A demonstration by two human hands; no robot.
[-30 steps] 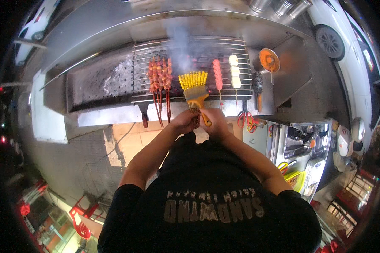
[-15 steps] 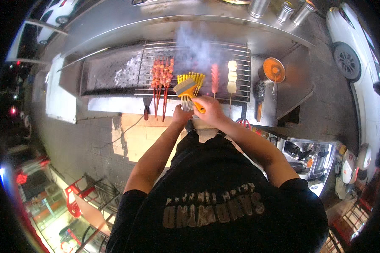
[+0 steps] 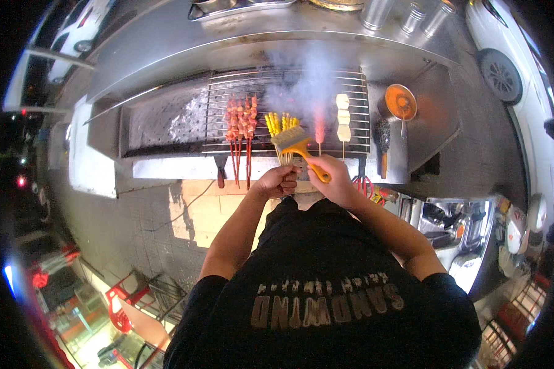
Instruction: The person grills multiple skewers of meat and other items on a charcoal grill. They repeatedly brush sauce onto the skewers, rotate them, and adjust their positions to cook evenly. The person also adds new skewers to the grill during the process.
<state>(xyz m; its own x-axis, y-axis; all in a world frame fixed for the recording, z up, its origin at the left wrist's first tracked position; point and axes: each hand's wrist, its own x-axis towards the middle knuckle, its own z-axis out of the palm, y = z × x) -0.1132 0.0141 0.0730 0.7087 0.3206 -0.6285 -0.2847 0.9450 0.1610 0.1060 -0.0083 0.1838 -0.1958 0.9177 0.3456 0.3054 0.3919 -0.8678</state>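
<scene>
My left hand (image 3: 279, 181) is closed round the stick ends of a bunch of yellow skewers (image 3: 277, 123), whose food ends lie over the grill grate (image 3: 218, 92). In my right hand (image 3: 331, 178) is a flat basting brush (image 3: 298, 147) with a yellow handle. Its pale bristles are over the yellow skewers; whether they touch cannot be made out. Red meat skewers (image 3: 242, 120) lie on the grate to the left. On the right are a pink skewer (image 3: 319, 129), partly veiled by smoke, and a skewer of white pieces (image 3: 343, 117).
A pot of orange sauce (image 3: 400, 101) with a spoon stands right of the grate, near a dark-bristled brush (image 3: 383, 135). Ash lies in the charcoal trough (image 3: 166, 117) at left. Metal canisters (image 3: 375, 13) stand on the back ledge. A metal tray (image 3: 452, 240) sits at lower right.
The brush has moved slightly right and down, its head turned from the upper left toward the skewers' sticks. The whole view has shifted a little. Smoke has drifted right over the pink skewer.
</scene>
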